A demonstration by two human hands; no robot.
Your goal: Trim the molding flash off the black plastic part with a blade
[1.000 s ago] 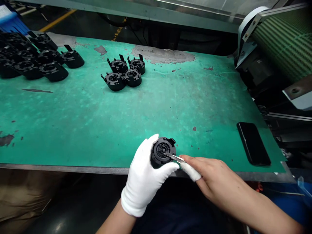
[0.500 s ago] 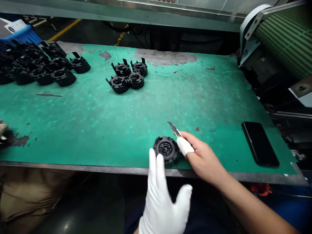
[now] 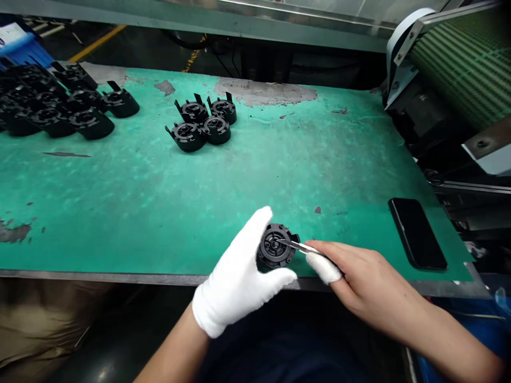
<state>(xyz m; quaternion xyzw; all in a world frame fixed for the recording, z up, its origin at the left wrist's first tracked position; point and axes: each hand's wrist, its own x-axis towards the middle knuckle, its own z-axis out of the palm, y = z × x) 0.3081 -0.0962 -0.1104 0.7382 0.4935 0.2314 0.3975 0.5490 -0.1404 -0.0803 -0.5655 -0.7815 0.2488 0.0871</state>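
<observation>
Near the front edge of the surface point(image 3: 139, 213), our left hand point(image 3: 237, 274) clamped its fingers round the black part point(image 3: 276, 254); fingers of our right hand point(image 3: 359, 274) pinched the knife point(image 3: 292, 244), pointing leftward over the part's middle.

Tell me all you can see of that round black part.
The round black part looks like moulded plastic, its visible face showing rings and ribs, with a tab at the rim. It faces up near the front edge of the green table, gripped along its side by the gloved left hand. A knife in the right hand points at its centre; contact is unclear.
</observation>
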